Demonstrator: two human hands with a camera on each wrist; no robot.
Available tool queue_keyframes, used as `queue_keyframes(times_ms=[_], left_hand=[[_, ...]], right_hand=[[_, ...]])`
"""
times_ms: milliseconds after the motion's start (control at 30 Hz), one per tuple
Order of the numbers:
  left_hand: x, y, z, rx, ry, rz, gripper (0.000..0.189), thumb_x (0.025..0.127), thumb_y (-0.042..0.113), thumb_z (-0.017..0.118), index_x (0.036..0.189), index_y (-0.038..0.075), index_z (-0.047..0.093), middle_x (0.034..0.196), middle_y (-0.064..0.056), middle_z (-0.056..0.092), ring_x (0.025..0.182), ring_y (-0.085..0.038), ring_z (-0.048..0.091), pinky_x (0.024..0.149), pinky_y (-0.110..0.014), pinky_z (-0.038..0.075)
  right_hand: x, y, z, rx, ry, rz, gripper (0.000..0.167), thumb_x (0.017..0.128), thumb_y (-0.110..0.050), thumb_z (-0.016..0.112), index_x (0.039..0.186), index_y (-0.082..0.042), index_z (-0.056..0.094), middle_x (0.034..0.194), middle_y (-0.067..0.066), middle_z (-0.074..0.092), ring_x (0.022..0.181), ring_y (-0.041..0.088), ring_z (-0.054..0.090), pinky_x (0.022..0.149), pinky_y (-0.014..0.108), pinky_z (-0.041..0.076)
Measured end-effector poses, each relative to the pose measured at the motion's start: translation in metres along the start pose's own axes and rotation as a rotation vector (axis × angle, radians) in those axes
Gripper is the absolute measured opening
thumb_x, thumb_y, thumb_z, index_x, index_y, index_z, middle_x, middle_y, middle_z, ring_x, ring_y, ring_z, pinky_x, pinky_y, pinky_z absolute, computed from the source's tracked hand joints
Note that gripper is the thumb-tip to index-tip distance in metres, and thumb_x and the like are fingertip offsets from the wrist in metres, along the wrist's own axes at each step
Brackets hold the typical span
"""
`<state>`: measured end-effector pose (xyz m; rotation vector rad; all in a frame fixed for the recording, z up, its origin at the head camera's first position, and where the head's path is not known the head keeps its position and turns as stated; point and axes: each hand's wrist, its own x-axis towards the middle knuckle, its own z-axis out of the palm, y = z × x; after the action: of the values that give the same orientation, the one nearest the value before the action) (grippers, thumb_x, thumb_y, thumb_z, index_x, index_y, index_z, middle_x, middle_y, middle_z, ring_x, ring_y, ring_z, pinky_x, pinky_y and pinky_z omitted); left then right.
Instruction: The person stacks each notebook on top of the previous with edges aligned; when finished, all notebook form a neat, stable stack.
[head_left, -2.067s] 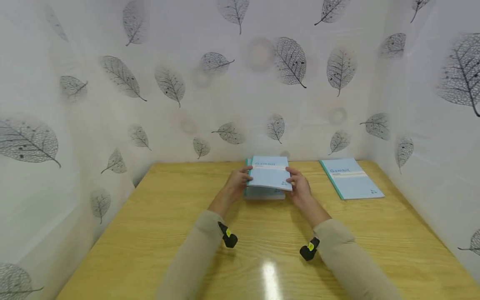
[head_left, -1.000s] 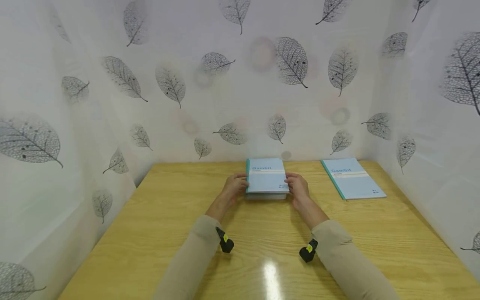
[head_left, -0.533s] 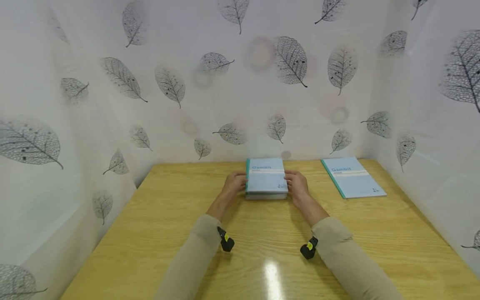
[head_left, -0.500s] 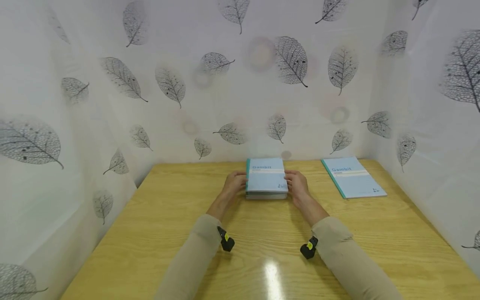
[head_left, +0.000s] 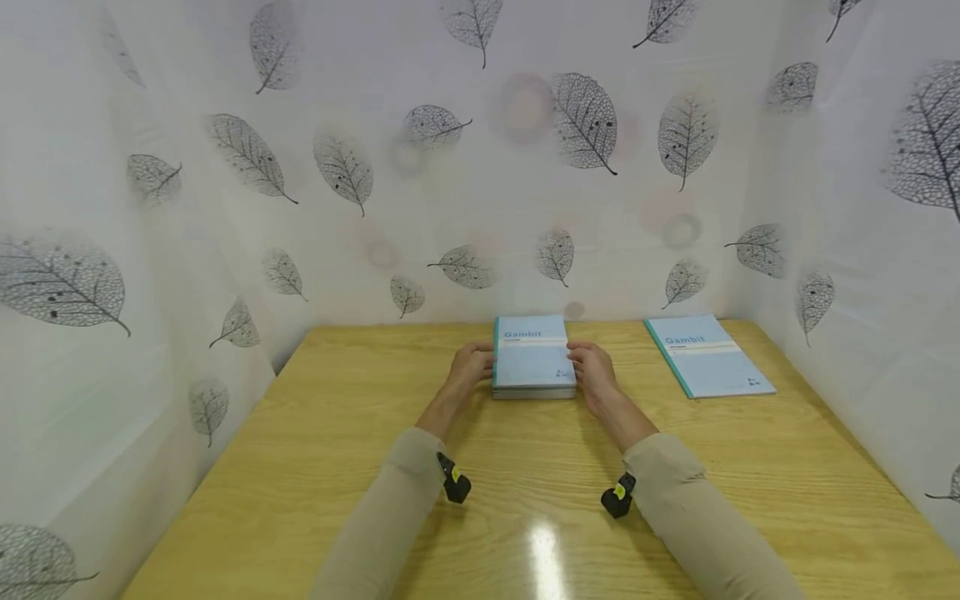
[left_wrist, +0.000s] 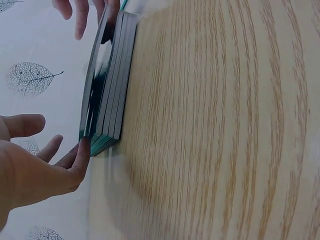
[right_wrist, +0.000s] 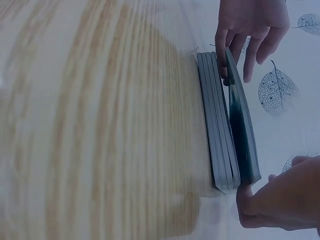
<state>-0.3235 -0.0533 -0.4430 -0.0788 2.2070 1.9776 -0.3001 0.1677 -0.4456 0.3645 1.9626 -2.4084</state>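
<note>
A pale blue notebook (head_left: 531, 358) with a teal spine and "Gambit" on its cover sits atop a stack of several notebooks (head_left: 534, 394) near the table's back edge. My left hand (head_left: 471, 368) holds its spine side by the fingertips; my right hand (head_left: 596, 375) holds the opposite edge. Both wrist views show this top notebook (right_wrist: 245, 130) tilted, with a gap between it and the stack (left_wrist: 120, 70). In the left wrist view the left hand (left_wrist: 42, 172) has its thumb away from the cover. Fingertips of the right hand (right_wrist: 282, 200) meet the notebook's near corner.
A matching notebook (head_left: 708, 358) lies flat at the back right of the wooden table (head_left: 360, 467). Behind and along the sides hangs a white sheet (head_left: 480, 200) printed with leaves. Black wrist cameras (head_left: 453, 482) hang below the sleeves.
The top notebook has come down from above the stack and lines up with it. Both hands have lowered along its sides. The notebook at the right has stayed put.
</note>
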Motion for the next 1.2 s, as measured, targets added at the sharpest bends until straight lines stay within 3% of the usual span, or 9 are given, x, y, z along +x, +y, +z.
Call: queue_keyframes(times_ms=[300, 533, 600, 867, 1200], left_hand=[[-0.004, 0.001, 0.006, 0.049, 0.011, 0.009, 0.042, 0.101, 0.012, 0.053, 0.141, -0.001, 0.057, 0.143, -0.022, 0.057, 0.13, -0.039, 0.056, 0.112, -0.048, 0.048], [-0.005, 0.003, 0.009, 0.057, -0.001, 0.029, 0.043, 0.101, 0.014, 0.052, 0.141, -0.001, 0.057, 0.146, -0.021, 0.055, 0.132, -0.038, 0.053, 0.113, -0.048, 0.046], [-0.004, 0.003, 0.009, 0.061, 0.005, 0.026, 0.043, 0.101, 0.014, 0.053, 0.141, -0.001, 0.057, 0.146, -0.021, 0.055, 0.133, -0.038, 0.053, 0.113, -0.048, 0.046], [-0.004, 0.003, 0.011, 0.074, 0.012, 0.002, 0.043, 0.101, 0.015, 0.054, 0.142, 0.002, 0.058, 0.15, -0.019, 0.053, 0.134, -0.038, 0.052, 0.113, -0.047, 0.046], [-0.006, 0.005, 0.012, 0.073, 0.02, 0.014, 0.043, 0.099, 0.013, 0.055, 0.14, 0.001, 0.059, 0.149, -0.02, 0.053, 0.135, -0.038, 0.051, 0.112, -0.048, 0.046]], right_hand=[[0.002, -0.001, 0.001, -0.034, 0.032, 0.038, 0.05, 0.101, -0.006, 0.045, 0.15, 0.004, 0.047, 0.15, 0.015, 0.046, 0.115, 0.021, 0.046, 0.105, 0.032, 0.04], [0.003, -0.002, 0.0, -0.04, 0.053, 0.052, 0.049, 0.1, -0.005, 0.046, 0.148, 0.004, 0.05, 0.121, 0.008, 0.052, 0.1, 0.018, 0.047, 0.092, 0.028, 0.041], [0.004, -0.003, 0.0, -0.034, 0.047, 0.05, 0.048, 0.1, -0.005, 0.046, 0.148, 0.005, 0.05, 0.122, 0.009, 0.051, 0.103, 0.019, 0.047, 0.096, 0.03, 0.042], [0.005, 0.0, -0.001, 0.018, 0.017, 0.054, 0.051, 0.102, -0.004, 0.043, 0.151, 0.007, 0.045, 0.154, 0.02, 0.041, 0.133, 0.028, 0.042, 0.121, 0.039, 0.034], [0.005, 0.002, -0.004, 0.044, 0.011, 0.031, 0.051, 0.102, -0.002, 0.04, 0.151, 0.012, 0.041, 0.154, 0.025, 0.039, 0.138, 0.032, 0.04, 0.124, 0.041, 0.033]])
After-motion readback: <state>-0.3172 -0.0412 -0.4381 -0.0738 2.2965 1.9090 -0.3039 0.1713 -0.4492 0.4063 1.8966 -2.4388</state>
